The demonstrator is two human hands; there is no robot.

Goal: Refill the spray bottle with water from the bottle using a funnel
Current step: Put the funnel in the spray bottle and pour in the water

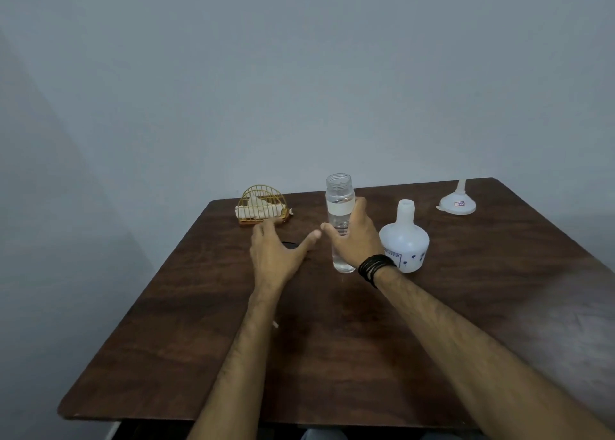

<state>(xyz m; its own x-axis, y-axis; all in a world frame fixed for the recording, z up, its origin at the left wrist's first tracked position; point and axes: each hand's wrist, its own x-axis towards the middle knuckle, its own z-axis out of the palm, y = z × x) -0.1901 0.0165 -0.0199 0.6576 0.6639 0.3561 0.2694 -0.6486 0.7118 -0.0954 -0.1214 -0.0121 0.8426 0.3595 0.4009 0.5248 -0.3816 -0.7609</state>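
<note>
A clear water bottle point(339, 203) stands upright and uncapped in the middle of the table, mostly full. My right hand point(352, 236) is wrapped around its lower half. To its right stands the white spray bottle point(404, 243), its neck open with no spray head on it. A white funnel point(458, 201) rests upside down, spout up, at the far right. My left hand point(276, 253) hovers open, fingers spread, left of the water bottle, over a small black object point(290, 245) that is mostly hidden.
A gold wire holder with white napkins point(262, 206) sits at the far left of the dark wooden table point(332, 339). A grey wall rises right behind the table's far edge.
</note>
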